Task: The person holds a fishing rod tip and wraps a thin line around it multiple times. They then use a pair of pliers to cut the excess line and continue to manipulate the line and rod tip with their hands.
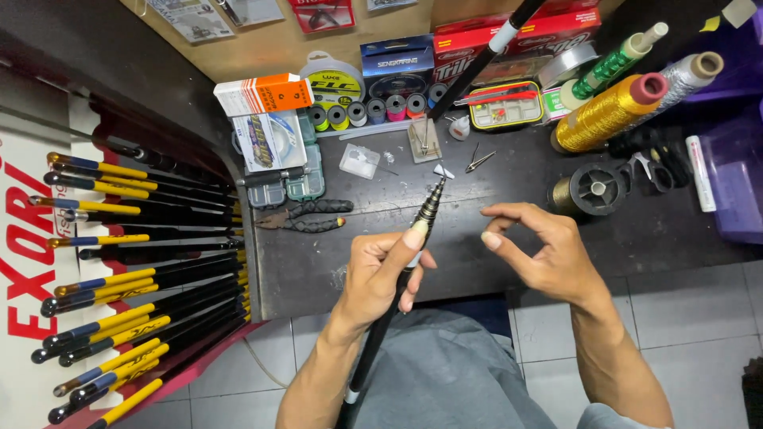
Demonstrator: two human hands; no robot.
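Note:
My left hand (381, 274) grips a thin black fishing rod section (373, 342), thumb pressed along it near its wrapped, metallic tip (430, 208). A small white tag (443, 171) sits at the very end of the tip. My right hand (540, 254) hovers just right of the tip, fingers curled and apart, thumb and forefinger pinched loosely with nothing visible between them. Both hands are above the front edge of a dark workbench (318, 262).
Black pliers (306, 216) lie left of the rod tip. Small clear boxes (359, 160), thread spools (366, 111), a gold thread cone (608, 111) and a black reel (592, 189) crowd the bench back. A rack of black-and-yellow rods (135, 270) stands at left. Another black rod (477, 59) leans behind.

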